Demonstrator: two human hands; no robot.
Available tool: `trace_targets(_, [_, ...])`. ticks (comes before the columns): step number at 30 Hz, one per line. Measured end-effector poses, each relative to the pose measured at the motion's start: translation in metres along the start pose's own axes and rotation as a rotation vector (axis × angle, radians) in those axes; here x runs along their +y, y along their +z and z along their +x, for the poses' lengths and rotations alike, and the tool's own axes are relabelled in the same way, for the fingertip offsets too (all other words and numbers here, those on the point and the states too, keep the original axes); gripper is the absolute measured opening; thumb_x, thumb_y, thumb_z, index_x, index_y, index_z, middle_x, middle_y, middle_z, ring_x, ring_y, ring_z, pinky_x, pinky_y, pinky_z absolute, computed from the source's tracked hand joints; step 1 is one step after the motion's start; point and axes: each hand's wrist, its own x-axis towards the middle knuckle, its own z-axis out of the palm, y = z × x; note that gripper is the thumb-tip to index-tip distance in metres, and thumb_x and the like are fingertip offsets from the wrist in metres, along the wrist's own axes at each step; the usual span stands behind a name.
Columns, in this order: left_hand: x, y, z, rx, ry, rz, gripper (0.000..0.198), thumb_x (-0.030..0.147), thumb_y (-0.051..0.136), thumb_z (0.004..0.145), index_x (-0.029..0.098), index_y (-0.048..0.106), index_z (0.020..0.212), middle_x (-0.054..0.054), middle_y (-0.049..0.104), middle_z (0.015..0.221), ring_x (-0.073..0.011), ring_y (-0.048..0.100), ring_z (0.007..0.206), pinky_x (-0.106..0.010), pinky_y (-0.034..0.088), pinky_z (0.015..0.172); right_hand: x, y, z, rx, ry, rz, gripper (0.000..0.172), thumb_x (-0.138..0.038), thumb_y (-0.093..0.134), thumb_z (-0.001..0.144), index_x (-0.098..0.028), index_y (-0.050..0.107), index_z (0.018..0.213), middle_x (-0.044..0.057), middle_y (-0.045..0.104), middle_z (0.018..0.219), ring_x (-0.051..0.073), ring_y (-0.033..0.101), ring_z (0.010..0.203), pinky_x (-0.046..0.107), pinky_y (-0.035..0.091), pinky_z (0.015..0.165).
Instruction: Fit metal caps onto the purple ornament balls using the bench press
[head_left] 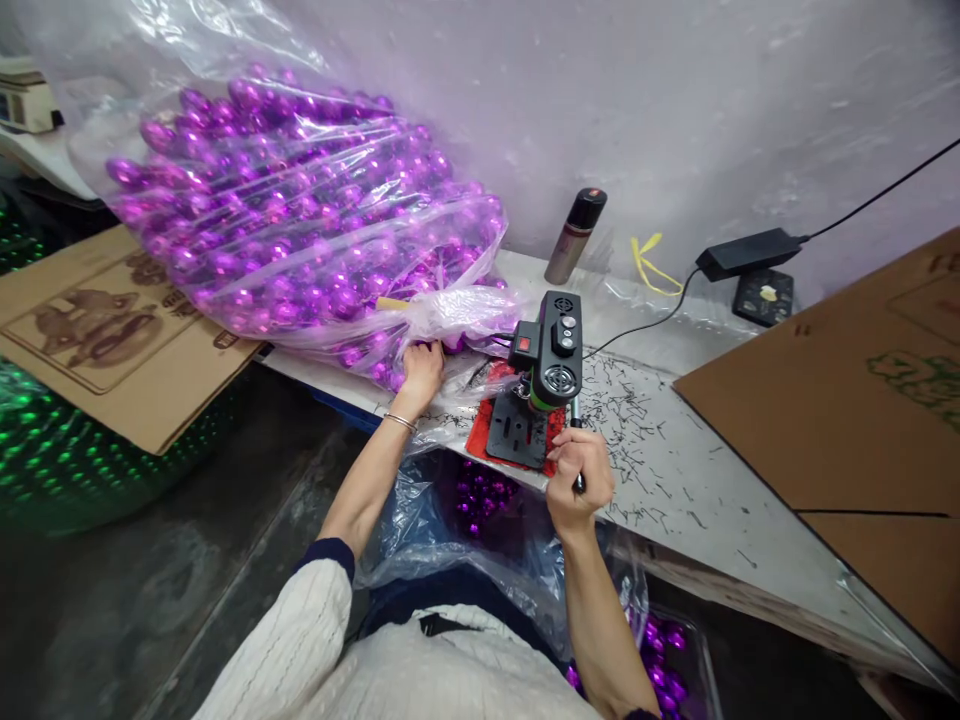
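Observation:
A big clear plastic bag (pixel 300 200) stuffed with shiny purple ball ornaments lies on the left of the white bench (pixel 675 470). My left hand (pixel 421 370) reaches into the bag's open mouth, fingers curled out of sight among the purple balls. A small black bench press machine (pixel 551 350) stands on a black plate over a red mat (pixel 487 425). My right hand (pixel 576 478) is closed round the machine's lever handle (pixel 576 415) at the front edge of the bench.
Cardboard sheets lie at the left (pixel 112 330) and right (pixel 847 400). A spray can (pixel 576 235) and a black power adapter (pixel 746 252) stand by the wall. Small dark scraps litter the bench. A bag with purple balls (pixel 480 500) hangs below; green lights glow left.

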Motion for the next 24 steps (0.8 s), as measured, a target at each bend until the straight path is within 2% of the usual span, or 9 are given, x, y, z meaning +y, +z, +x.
trace_targets(3, [0.008,-0.009,-0.013,0.001,0.017,-0.263,0.054,0.055,0.073,0.089,0.012,0.063,0.121,-0.018,0.071,0.107,-0.0366,0.071,0.102,-0.048,0.055,0.091,0.0,0.0,0.001,-0.005,-0.014,0.004,0.026,-0.01,0.048,0.094,-0.023,0.053,0.072,-0.001,0.06,0.069,0.015,0.062,0.069,0.03,0.047,0.064])
trace_targets(6, [0.018,-0.01,-0.035,-0.066,-0.045,-0.788,0.061,0.068,0.059,0.093,0.021,0.059,0.132,-0.011,0.071,0.115,-0.0246,0.074,0.09,-0.037,0.061,0.077,-0.001,0.0,0.003,-0.003,-0.022,0.013,0.026,-0.009,0.048,0.094,-0.023,0.053,0.073,-0.001,0.06,0.068,0.014,0.062,0.069,0.029,0.047,0.064])
trace_targets(9, [0.029,-0.003,-0.063,-0.201,-0.133,-1.177,0.065,0.068,0.055,0.095,0.026,0.051,0.146,-0.011,0.068,0.127,-0.0202,0.075,0.087,-0.034,0.064,0.072,-0.001,0.0,0.005,-0.002,-0.029,0.013,0.026,-0.009,0.047,0.095,-0.023,0.052,0.073,-0.002,0.059,0.068,0.014,0.061,0.068,0.028,0.047,0.063])
trace_targets(13, [0.042,0.006,-0.095,-0.251,-0.099,-1.276,0.067,0.058,0.061,0.096,0.031,0.043,0.155,-0.011,0.065,0.139,-0.0251,0.074,0.106,-0.04,0.065,0.086,-0.002,-0.001,0.009,-0.013,-0.032,0.011,0.026,-0.009,0.048,0.095,-0.023,0.051,0.073,-0.002,0.058,0.068,0.013,0.06,0.066,0.028,0.046,0.063])
trace_targets(16, [0.051,0.013,-0.108,-0.201,-0.115,-1.297,0.067,0.052,0.071,0.091,0.025,0.051,0.149,-0.012,0.068,0.135,-0.0273,0.071,0.117,-0.042,0.061,0.097,-0.003,-0.002,0.014,-0.011,-0.019,0.017,0.025,-0.01,0.049,0.095,-0.023,0.052,0.074,-0.002,0.06,0.069,0.013,0.06,0.066,0.028,0.045,0.063])
trace_targets(18, [0.057,0.018,-0.113,-0.19,-0.189,-1.409,0.064,0.049,0.078,0.085,0.022,0.058,0.139,-0.011,0.071,0.129,-0.0267,0.07,0.117,-0.042,0.059,0.1,-0.004,-0.002,0.016,-0.009,-0.014,0.02,0.025,-0.01,0.049,0.095,-0.023,0.053,0.074,-0.002,0.061,0.068,0.013,0.06,0.066,0.028,0.045,0.063])
trace_targets(21, [0.062,0.021,-0.116,-0.239,-0.36,-1.696,0.053,0.046,0.081,0.083,0.022,0.064,0.127,-0.008,0.074,0.121,-0.023,0.072,0.109,-0.039,0.06,0.098,-0.005,-0.003,0.018,-0.014,-0.015,0.027,0.025,-0.01,0.048,0.095,-0.023,0.053,0.074,-0.001,0.06,0.069,0.013,0.059,0.065,0.028,0.045,0.062])
trace_targets(24, [0.065,0.021,-0.115,-0.273,-0.533,-1.91,0.043,0.041,0.08,0.085,0.024,0.066,0.122,-0.004,0.076,0.112,-0.0177,0.074,0.095,-0.031,0.061,0.089,-0.005,-0.003,0.019,-0.015,-0.018,0.028,0.025,-0.01,0.049,0.095,-0.023,0.053,0.075,-0.001,0.061,0.069,0.013,0.059,0.066,0.028,0.044,0.062])
